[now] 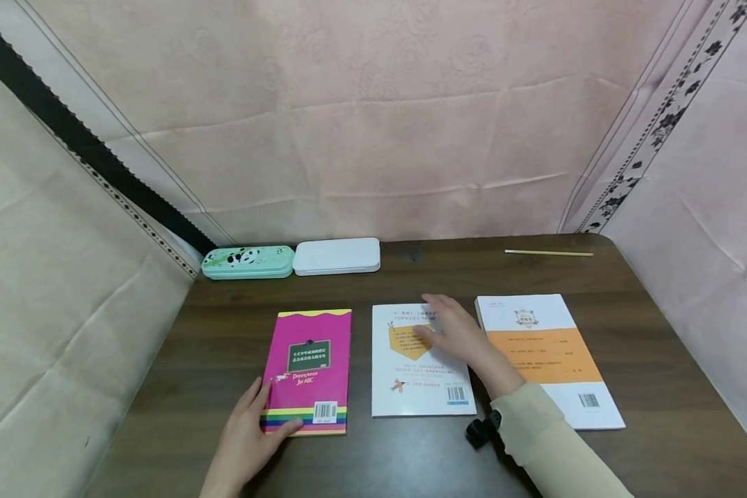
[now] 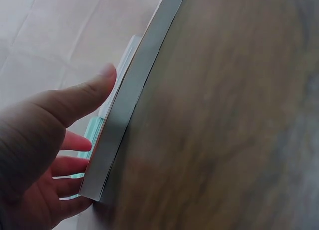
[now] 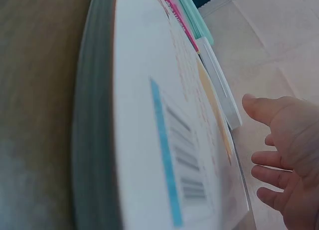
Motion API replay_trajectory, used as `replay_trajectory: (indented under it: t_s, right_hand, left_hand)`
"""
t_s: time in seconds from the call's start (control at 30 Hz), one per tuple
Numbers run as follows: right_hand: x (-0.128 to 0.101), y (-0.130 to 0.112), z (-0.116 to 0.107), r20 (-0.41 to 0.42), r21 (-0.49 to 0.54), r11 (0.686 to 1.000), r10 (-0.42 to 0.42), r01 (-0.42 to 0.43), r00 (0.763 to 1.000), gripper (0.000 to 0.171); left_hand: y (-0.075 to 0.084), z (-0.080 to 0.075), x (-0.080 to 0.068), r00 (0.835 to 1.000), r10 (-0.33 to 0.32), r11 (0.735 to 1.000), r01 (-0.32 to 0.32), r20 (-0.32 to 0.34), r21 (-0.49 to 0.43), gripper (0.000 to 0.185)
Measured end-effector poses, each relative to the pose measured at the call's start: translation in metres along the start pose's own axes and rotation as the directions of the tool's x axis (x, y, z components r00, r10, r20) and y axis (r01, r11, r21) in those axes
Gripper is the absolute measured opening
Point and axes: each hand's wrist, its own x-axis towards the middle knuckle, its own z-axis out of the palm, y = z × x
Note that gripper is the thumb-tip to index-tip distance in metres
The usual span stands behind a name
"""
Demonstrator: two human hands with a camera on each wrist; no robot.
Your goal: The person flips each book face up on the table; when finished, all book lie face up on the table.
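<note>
A pink book with a green panel and rainbow stripes lies flat on the table. At its lower left corner is my left hand, fingers along the left edge and thumb by the bottom edge. In the left wrist view the thumb and fingers look spread beside the thick page block. My right hand is over the upper right part of a white book with a yellow hexagon. The right wrist view shows its fingers extended; contact with the cover is unclear.
A white and orange book lies to the right, beside my right forearm. Along the back edge are a mint panda pencil case, a white case and a thin stick. Light cloth surrounds the wooden table.
</note>
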Motion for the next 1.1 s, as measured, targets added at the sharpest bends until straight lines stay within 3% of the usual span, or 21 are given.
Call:
replay_trajectory:
  t_s: [0.3,0.53,0.77,1.1]
  right_hand:
    - [0.017,-0.012,0.010,0.065,0.021,0.997,-0.073,0.072,0.995,0.071]
    - [0.033,-0.024,0.022,0.107,0.014,0.986,-0.169,0.168,0.980,0.067]
    - [0.049,-0.035,0.041,0.144,-0.011,0.964,-0.263,0.267,0.954,0.064]
    - [0.064,-0.051,0.059,0.221,-0.053,0.955,-0.273,0.291,0.936,0.066]
  left_hand:
    - [-0.003,-0.004,-0.006,0.999,0.013,1.000,-0.014,-0.031,-0.028,0.114]
    - [-0.006,-0.005,-0.011,0.994,0.073,0.996,-0.077,-0.086,-0.044,0.115]
    - [-0.008,-0.006,-0.013,0.999,0.039,0.999,-0.040,-0.024,-0.037,0.117]
    - [-0.006,-0.004,-0.010,0.998,0.057,0.997,-0.059,-0.039,-0.049,0.105]
